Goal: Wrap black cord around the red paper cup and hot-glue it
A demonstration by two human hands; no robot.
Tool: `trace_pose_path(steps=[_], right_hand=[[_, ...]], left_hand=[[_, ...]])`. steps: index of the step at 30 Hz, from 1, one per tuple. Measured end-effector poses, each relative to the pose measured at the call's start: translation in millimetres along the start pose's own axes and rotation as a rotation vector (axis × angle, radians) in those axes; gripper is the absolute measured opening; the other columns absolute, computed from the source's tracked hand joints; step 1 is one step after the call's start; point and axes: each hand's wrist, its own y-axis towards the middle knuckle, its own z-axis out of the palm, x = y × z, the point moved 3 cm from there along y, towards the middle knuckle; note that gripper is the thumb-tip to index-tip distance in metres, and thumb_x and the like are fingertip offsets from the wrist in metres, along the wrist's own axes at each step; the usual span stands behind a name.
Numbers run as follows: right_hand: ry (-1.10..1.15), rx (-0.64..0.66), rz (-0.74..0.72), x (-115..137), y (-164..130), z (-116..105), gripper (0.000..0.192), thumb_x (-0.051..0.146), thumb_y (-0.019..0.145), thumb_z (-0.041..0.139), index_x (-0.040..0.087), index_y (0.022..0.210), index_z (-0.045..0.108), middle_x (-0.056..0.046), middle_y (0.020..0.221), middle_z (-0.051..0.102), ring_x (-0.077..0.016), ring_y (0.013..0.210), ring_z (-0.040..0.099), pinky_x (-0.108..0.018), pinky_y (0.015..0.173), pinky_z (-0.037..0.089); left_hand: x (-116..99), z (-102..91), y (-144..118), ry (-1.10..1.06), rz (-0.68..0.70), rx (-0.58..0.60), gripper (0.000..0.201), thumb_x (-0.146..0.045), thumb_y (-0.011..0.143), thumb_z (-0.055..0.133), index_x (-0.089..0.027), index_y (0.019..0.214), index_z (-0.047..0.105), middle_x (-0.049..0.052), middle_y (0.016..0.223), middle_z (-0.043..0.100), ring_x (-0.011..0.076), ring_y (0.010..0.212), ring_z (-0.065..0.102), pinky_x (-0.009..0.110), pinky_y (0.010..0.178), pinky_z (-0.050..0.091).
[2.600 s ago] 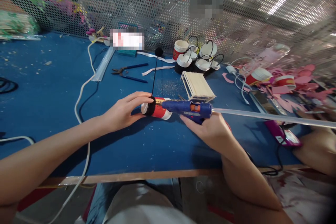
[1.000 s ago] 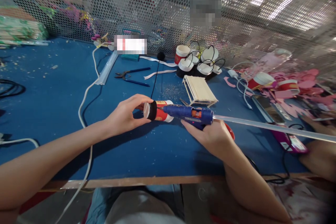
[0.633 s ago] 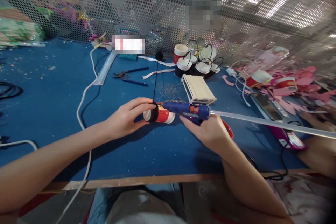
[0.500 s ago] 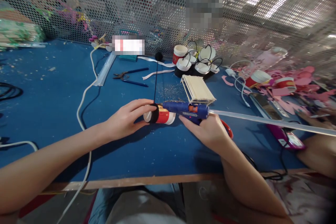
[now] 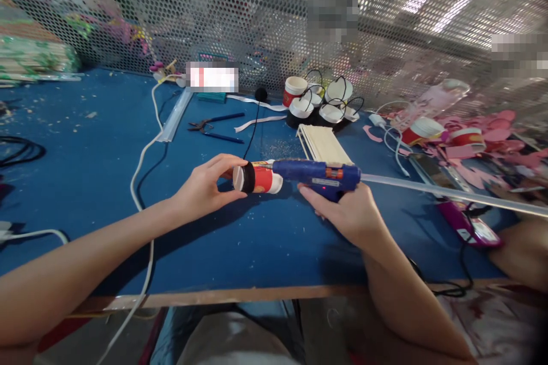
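Note:
My left hand (image 5: 210,183) grips a red and white paper cup (image 5: 263,178) by its bottom end. The cup lies on its side, with a black band (image 5: 248,177) around that end. A thin black cord (image 5: 253,134) with a dark pom-pom (image 5: 261,94) runs away behind it. In my right hand (image 5: 349,211) is a blue hot glue gun (image 5: 314,175), its nozzle pointing left at the cup's side near the band. A long clear glue stick (image 5: 428,188) sticks out of the gun's back. Whether the nozzle touches the cup I cannot tell.
Pliers (image 5: 218,127) and white ribbons (image 5: 261,121) lie beyond my hands. Several cups with black cord loops (image 5: 329,111) stand at the back, behind a cream rack (image 5: 325,145). White cable (image 5: 139,177) crosses the left side. Pink pieces (image 5: 492,148) and another person's arm (image 5: 522,251) are at right.
The glue gun has shifted slightly right and back along the cup. My left hand's grip has moved towards the cup's end, and the cup has turned a little.

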Motion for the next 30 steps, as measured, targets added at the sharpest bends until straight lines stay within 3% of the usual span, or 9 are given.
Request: trace_pose_path(steps=[4,8,12,14,20,23,26,28,30], right_hand=[[0.046,-0.184,0.045,-6.4,11.0,-17.0,0.033,0.047,0.068,0.067,0.016,0.078,0.064,-0.002,0.057,0.063,-0.0149,0.048,0.055,-0.028,0.046,0.043],[-0.093,-0.399,0.032,-18.0,36.5,-44.1,0.038,0.057,0.075,0.056,0.018,0.073,0.059,-0.005,0.064,0.063,-0.017,0.055,0.057,-0.03,0.051,0.042],[-0.44,-0.333,0.101,-36.0,74.6,-55.0,0.039,0.055,0.072,0.058,0.02,0.06,0.049,-0.003,0.05,0.054,-0.0182,0.052,0.053,-0.03,0.052,0.038],[-0.428,-0.264,0.153,-48.2,91.1,-52.6,0.037,0.054,0.071,0.059,0.019,0.06,0.05,-0.002,0.047,0.054,-0.0175,0.052,0.054,-0.029,0.053,0.039],[-0.628,-0.211,0.272,-74.7,113.1,-38.8,0.045,0.06,0.073,0.052,0.017,0.065,0.059,-0.01,0.068,0.064,-0.0241,0.069,0.06,-0.032,0.058,0.041],[-0.679,-0.273,0.265,-67.2,107.5,-34.3,0.037,0.049,0.076,0.055,0.014,0.086,0.063,-0.016,0.094,0.065,-0.0294,0.091,0.058,-0.037,0.071,0.043],[-0.657,-0.363,0.057,-37.3,92.1,-22.9,0.028,0.038,0.081,0.054,0.014,0.088,0.064,-0.017,0.103,0.062,-0.0296,0.102,0.054,-0.038,0.079,0.041],[-0.44,-0.205,-0.133,-14.3,80.9,-4.2,0.033,0.043,0.086,0.046,0.017,0.079,0.065,-0.01,0.09,0.065,-0.0226,0.086,0.058,-0.034,0.075,0.042],[-0.234,0.103,-0.235,4.3,71.0,20.5,0.042,0.05,0.087,0.041,0.018,0.074,0.065,-0.006,0.079,0.066,-0.0187,0.075,0.058,-0.031,0.07,0.042]], left_hand=[[4.3,1.3,-0.1,-0.095,-0.137,0.009,0.05,-0.029,0.07,0.072,-0.018,0.115,0.051,0.008,0.109,0.059,0.0168,0.084,0.065,0.035,0.08,0.057],[2.1,1.4,-0.7,-0.09,-0.174,0.021,0.051,-0.03,0.07,0.072,-0.018,0.115,0.051,0.007,0.107,0.059,0.0176,0.084,0.065,0.037,0.079,0.057],[-3.8,0.7,-0.4,-0.039,-0.119,0.039,0.049,-0.031,0.071,0.071,-0.018,0.114,0.052,0.007,0.109,0.059,0.0177,0.085,0.064,0.036,0.079,0.056],[-6.4,0.3,-0.1,0.018,-0.072,0.059,0.049,-0.031,0.071,0.07,-0.018,0.115,0.052,0.007,0.109,0.059,0.0184,0.087,0.064,0.036,0.08,0.055],[-7.1,-2.4,-0.6,0.129,0.022,0.083,0.049,-0.035,0.074,0.068,-0.017,0.116,0.051,0.009,0.115,0.058,0.0219,0.102,0.06,0.038,0.09,0.051],[-5.9,-3.8,-0.2,0.134,0.037,0.081,0.049,-0.036,0.074,0.067,-0.018,0.117,0.051,0.009,0.116,0.058,0.022,0.102,0.06,0.038,0.09,0.051],[-7.4,-4.0,0.2,0.125,0.063,0.085,0.048,-0.035,0.075,0.067,-0.018,0.117,0.051,0.01,0.117,0.058,0.0225,0.104,0.06,0.038,0.09,0.051],[-11.0,-2.9,-0.3,0.112,0.099,0.098,0.047,-0.034,0.076,0.066,-0.018,0.118,0.051,0.01,0.117,0.058,0.0225,0.105,0.059,0.037,0.09,0.051],[-16.1,-0.9,-1.7,0.11,0.149,0.121,0.045,-0.032,0.077,0.064,-0.017,0.118,0.051,0.011,0.117,0.058,0.0222,0.107,0.058,0.035,0.091,0.051]])
